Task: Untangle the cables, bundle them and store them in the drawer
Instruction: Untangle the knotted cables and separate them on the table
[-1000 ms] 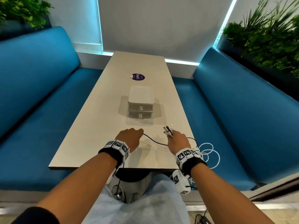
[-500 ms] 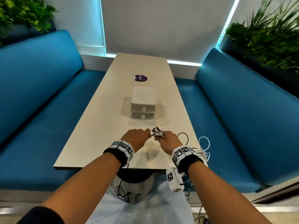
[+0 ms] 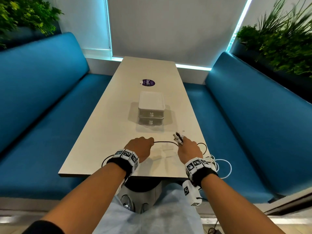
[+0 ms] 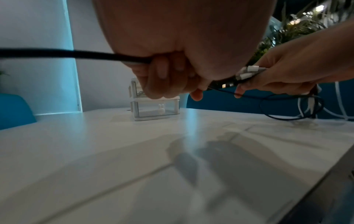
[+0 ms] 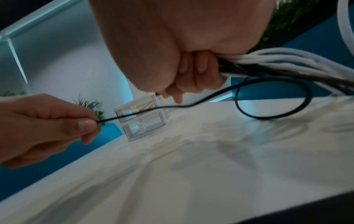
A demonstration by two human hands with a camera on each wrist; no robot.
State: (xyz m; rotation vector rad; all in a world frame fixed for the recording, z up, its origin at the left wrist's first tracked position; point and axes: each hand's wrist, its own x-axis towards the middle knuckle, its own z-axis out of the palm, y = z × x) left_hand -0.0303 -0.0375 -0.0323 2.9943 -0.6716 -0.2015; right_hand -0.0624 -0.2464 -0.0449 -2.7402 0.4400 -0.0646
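My left hand (image 3: 141,146) grips a thin black cable (image 3: 164,142) that stretches across to my right hand (image 3: 188,149). In the right wrist view the left hand (image 5: 57,122) pinches this black cable (image 5: 172,106) between thumb and finger. My right hand holds a bunch of white and black cable ends (image 3: 179,137), with the plugs (image 4: 247,72) sticking out past the fingers. White cable loops (image 3: 222,166) hang off the table's right edge. A small white two-drawer box (image 3: 151,110) stands mid-table, both drawers closed.
The long pale table (image 3: 104,129) runs away from me between two blue benches (image 3: 42,102). A purple round sticker (image 3: 147,82) lies beyond the drawer box. Plants (image 3: 278,41) stand behind both benches. The table's near edge is just under my wrists.
My hands came together half a second ago and have now moved apart, drawing a length of black cable out between them. A black loop now trails by my left wrist.
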